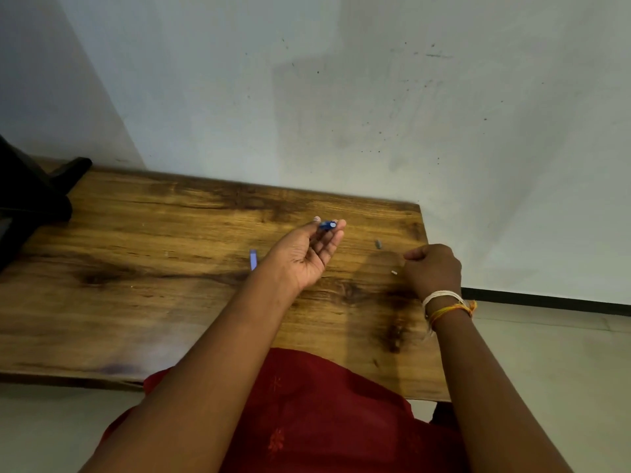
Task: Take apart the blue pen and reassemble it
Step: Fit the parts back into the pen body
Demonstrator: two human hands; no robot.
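1. far left of both hands: a dark object (30,196) sits on the wooden table (153,302), well apart from the work. ignore it.
2. just left of the left hand's wrist: a blue pen piece (253,259) lies flat on the table, partly hidden behind the wrist. prob the cap or a barrel section, can't tell which.
3. left hand (304,257): palm up, raised off the table, fingers half curled. thumb + fingertips pinch a blue pen part (327,225) at the far end of the hand, pale end facing the camera. so closed lightly on that part, rest of the palm bare.
4. between the hands, nearer the right: a small grey piece (378,244) on the table, and a tiny white bit (394,272) just beside the right knuckles. too small to name.
5. right hand (433,269): knuckles up, curled shut low over the table near its right edge, threads on the wrist. fingers seem pinched on sth thin, poss the refill, but can't tell if it holds anything.
6. my read: pen is in pieces, mid-task, either last bits coming off or rebuild starting.
7. doing it well: keep the blue part steady w/ open end toward the right hand, feed the thin piece in straight, no forcing. watch the small bits near the table edge, they could roll off.
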